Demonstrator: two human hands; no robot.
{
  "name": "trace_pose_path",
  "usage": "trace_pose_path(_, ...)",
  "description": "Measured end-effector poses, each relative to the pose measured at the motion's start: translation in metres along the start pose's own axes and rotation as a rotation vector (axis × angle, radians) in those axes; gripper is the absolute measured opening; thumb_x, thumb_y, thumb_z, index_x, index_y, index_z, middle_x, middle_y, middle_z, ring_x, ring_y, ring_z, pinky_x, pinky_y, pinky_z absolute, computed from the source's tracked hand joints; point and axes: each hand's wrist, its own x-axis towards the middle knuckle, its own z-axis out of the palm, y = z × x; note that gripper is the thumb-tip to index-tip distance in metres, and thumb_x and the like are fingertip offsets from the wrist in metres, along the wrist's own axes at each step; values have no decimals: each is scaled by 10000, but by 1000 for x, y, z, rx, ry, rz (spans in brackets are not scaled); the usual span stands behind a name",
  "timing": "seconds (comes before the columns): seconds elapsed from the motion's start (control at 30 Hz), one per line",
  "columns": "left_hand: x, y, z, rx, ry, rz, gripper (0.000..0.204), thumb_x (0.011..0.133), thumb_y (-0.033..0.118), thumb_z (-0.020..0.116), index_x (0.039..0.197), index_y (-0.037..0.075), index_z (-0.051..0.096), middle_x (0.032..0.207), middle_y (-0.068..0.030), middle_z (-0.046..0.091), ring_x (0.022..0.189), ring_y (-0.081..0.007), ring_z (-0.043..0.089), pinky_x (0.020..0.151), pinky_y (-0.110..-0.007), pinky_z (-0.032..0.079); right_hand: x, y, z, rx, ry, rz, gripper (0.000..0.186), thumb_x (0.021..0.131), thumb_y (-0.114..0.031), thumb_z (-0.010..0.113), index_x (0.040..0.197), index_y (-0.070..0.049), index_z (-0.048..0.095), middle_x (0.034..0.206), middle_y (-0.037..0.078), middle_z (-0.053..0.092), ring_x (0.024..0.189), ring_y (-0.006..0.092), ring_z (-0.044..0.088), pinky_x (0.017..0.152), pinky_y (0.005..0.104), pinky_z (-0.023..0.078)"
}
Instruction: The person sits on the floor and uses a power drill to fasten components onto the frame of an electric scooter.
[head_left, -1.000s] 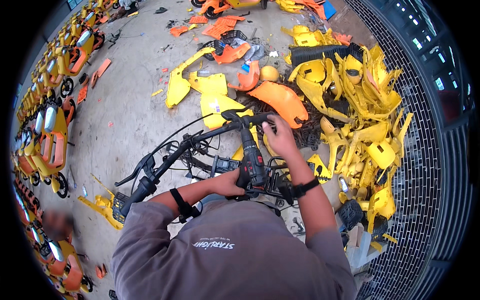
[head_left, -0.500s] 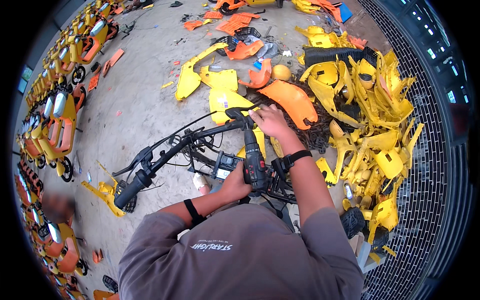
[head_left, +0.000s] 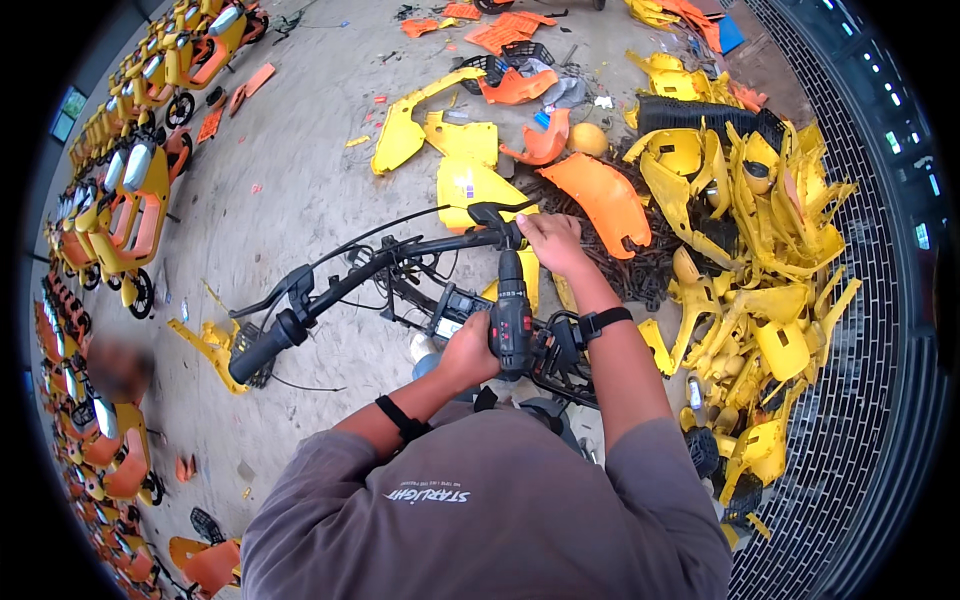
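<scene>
My left hand (head_left: 470, 352) is closed on a black and red cordless drill (head_left: 512, 325); the drill's handle is hidden. The drill's nose points away from me, toward the right end of a black handlebar (head_left: 352, 292). Around that end, beside a brake lever (head_left: 490, 212), my right hand (head_left: 552, 240) is closed, its fingertips partly hidden. The bar's left grip (head_left: 262, 358) and its brake lever (head_left: 268, 300) are free of my hands. Below the bar is a stripped bike frame (head_left: 425, 295) with loose cables and a boxy part (head_left: 458, 310).
Yellow panels (head_left: 785, 210) are heaped on the right, beside an orange panel (head_left: 600, 205) over dark scrap. More yellow panels (head_left: 405, 130) lie ahead on the concrete floor (head_left: 300, 150). Rows of yellow and orange scooters (head_left: 135, 215) stand on the left. A brick-patterned strip (head_left: 840, 400) borders the right side.
The view has shifted, with the floor and heaps slightly higher and further right. The handlebar's left end has swung a little away from me. Both hands keep their holds.
</scene>
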Motion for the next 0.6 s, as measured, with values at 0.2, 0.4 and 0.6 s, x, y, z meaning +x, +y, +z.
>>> trace_pose_path(0.2, 9, -19, 0, -19, -46, 81, 547, 725, 186, 794, 1144, -33, 520, 1077, -278, 651, 970, -462, 660, 818, -498, 542, -3, 1, 9, -24, 4, 48, 607, 1040, -612, 352, 1185, -148, 715, 1114, 89, 702, 1198, 313, 545, 1130, 537, 213)
trace_pose_path(0.4, 11, -9, -2, 67, -91, 8, 531, 736, 232, 812, 1106, -41, 547, 988, -251, 700, 904, -417, 702, 783, -468, 555, -2, 11, 15, -12, 24, 23, 635, 1031, -629, 355, 1136, -126, 728, 1128, 138, 680, 1187, 350, 525, 1131, 549, 205)
trace_pose_path(0.6, 7, -7, 23, -17, 113, 6, 495, 747, 296, 828, 1065, -14, 608, 946, -242, 713, 894, -407, 710, 792, -446, 550, -5, 11, 1, 44, -160, -14, 858, 942, -738, 441, 1467, -61, 496, 1510, 220, 462, 1465, 361, 334, 1208, 603, 60)
